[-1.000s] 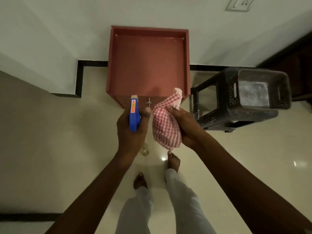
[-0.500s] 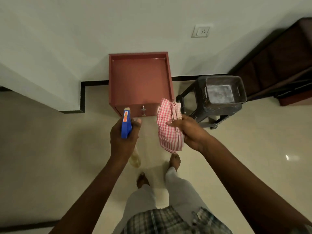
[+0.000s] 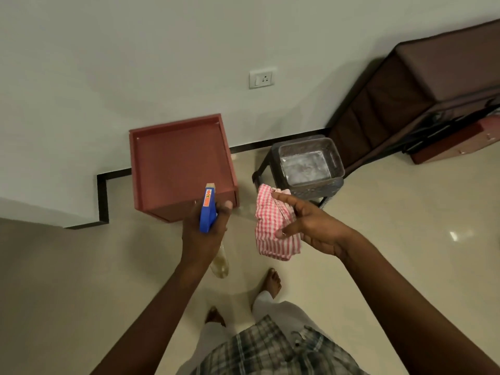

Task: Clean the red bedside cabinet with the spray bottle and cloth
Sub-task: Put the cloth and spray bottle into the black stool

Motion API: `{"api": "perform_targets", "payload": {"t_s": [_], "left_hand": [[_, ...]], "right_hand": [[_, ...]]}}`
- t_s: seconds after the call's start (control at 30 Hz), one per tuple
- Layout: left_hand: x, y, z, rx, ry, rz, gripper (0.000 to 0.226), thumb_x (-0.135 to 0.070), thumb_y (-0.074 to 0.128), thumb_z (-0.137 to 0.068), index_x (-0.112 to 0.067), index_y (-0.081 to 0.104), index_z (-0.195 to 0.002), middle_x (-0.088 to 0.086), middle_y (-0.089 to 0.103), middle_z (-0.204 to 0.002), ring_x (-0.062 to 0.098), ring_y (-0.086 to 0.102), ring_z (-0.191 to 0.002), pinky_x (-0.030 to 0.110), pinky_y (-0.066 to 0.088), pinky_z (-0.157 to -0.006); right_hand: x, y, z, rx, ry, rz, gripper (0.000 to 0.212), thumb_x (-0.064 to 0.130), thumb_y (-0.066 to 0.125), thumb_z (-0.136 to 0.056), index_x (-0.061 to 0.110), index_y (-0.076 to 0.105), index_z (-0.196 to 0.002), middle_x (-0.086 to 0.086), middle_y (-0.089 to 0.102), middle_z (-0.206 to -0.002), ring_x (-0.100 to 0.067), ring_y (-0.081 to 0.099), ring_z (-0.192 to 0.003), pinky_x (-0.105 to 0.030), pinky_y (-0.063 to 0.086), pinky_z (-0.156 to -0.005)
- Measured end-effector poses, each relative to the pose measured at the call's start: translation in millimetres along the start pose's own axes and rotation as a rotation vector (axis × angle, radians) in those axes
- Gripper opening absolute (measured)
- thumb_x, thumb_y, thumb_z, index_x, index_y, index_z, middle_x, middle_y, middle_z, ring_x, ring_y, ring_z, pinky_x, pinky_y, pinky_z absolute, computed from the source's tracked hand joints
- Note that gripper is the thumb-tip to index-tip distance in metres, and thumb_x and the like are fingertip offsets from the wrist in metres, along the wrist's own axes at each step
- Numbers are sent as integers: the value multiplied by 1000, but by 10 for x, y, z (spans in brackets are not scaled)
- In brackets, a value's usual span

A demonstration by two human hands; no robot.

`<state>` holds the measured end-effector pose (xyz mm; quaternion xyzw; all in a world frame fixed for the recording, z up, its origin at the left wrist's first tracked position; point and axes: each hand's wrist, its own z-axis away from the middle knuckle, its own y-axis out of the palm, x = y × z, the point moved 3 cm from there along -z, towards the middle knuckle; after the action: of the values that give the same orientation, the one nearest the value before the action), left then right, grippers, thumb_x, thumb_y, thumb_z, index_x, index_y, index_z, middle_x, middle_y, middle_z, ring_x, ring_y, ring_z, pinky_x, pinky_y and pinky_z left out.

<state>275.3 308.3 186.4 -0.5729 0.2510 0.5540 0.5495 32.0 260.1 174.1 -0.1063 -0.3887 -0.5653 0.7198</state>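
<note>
The red bedside cabinet [image 3: 181,163] stands against the wall, directly ahead of both hands. The left hand [image 3: 204,234] is nearer; it grips the spray bottle [image 3: 207,209], long axis vertical, nozzle aimed at the cabinet top. The right hand [image 3: 311,226] pinches the checked cloth [image 3: 270,226], fingers partly extended.

A home bedroom corner: glossy tiled floor [image 3: 405,239], wall socket [image 3: 261,78], red bedside cabinet [image 3: 181,163] (padded brown bed [image 3: 433,77] alongside).

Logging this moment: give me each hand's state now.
Left hand: closed on the spray bottle.
Right hand: holding the checked cloth, fingers partly extended.
</note>
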Motion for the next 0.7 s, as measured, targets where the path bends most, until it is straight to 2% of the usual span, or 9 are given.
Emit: {"api": "perform_targets", "payload": {"t_s": [0.07, 0.13, 0.23, 0.3, 0.43, 0.5, 0.57, 0.63, 0.7], "left_hand": [[-125, 271, -85, 24, 2, -9, 26, -45, 71, -95, -21, 67, -85, 5, 67, -66, 7, 62, -57, 11, 46, -55], [-234, 512, -165, 48, -4, 17, 25, -46, 71, -95, -25, 64, -82, 3, 67, -66, 5, 62, -58, 10, 46, -56], [-381, 873, -318, 79, 29, 40, 31, -42, 72, -96, -12, 65, -88, 19, 68, -75, 27, 66, -65, 21, 53, -61], [-478, 1064, -407, 114, 86, 57, 30, -35, 72, -97, -6, 64, -89, 23, 68, -76, 35, 66, -69, 22, 54, -61], [-615, 1421, -624, 182, 125, 82, 34, -34, 72, -97, -1, 62, -95, 26, 66, -78, 38, 65, -69, 25, 55, -59], [-690, 1558, -725, 209, 145, 87, 34, -30, 72, -97, 2, 62, -93, 26, 64, -79, 29, 62, -63, 17, 51, -58], [-785, 1684, -827, 238, 166, 90, 31, -29, 73, -97, -2, 60, -89, 20, 62, -75, 16, 58, -62, 15, 49, -59], [-874, 1803, -940, 280, 196, 99, 29, -28, 74, -97, -7, 57, -85, 7, 54, -68, 11, 53, -60, 19, 48, -60], [-930, 1932, -1076, 316, 213, 103, 33, -27, 74, -97, -2, 55, -85, 9, 51, -66, 16, 49, -57, 26, 48, -60]], "right_hand": [[59, -233, -17, -13, -22, 78, 85, -21, 75, -74, 27, 58, -142, 0, 57, -145, -28, 53, -134, -51, 51, -109], [109, -447, -43, -60, -51, 138, 67, -12, 79, -78, 21, 64, -135, -1, 64, -139, -27, 58, -131, -51, 51, -109], [203, -747, -34, -127, -78, 182, 39, 6, 79, -87, 11, 70, -125, -7, 75, -121, -26, 70, -115, -50, 55, -105], [260, -898, -39, -160, -74, 217, 28, 17, 75, -93, 11, 71, -120, -6, 77, -114, -24, 73, -109, -49, 57, -101], [409, -1202, -100, -226, -77, 332, 26, 34, 73, -94, 19, 72, -116, 1, 77, -112, -19, 72, -108, -44, 58, -99], [502, -1361, -147, -319, -110, 364, 28, 34, 73, -95, 16, 70, -115, 4, 75, -110, -18, 69, -107, -40, 57, -96], [588, -1570, -189, -399, -122, 323, 31, 30, 72, -96, 13, 65, -120, 10, 70, -111, -17, 67, -108, -32, 57, -87], [616, -1800, -239, -436, -132, 253, 35, 31, 72, -96, 15, 66, -126, 6, 73, -115, -22, 69, -111, -37, 58, -91], [653, -2032, -321, -466, -132, 143, 33, 29, 70, -97, 13, 66, -126, -4, 76, -116, -27, 71, -111, -42, 57, -95]]}}
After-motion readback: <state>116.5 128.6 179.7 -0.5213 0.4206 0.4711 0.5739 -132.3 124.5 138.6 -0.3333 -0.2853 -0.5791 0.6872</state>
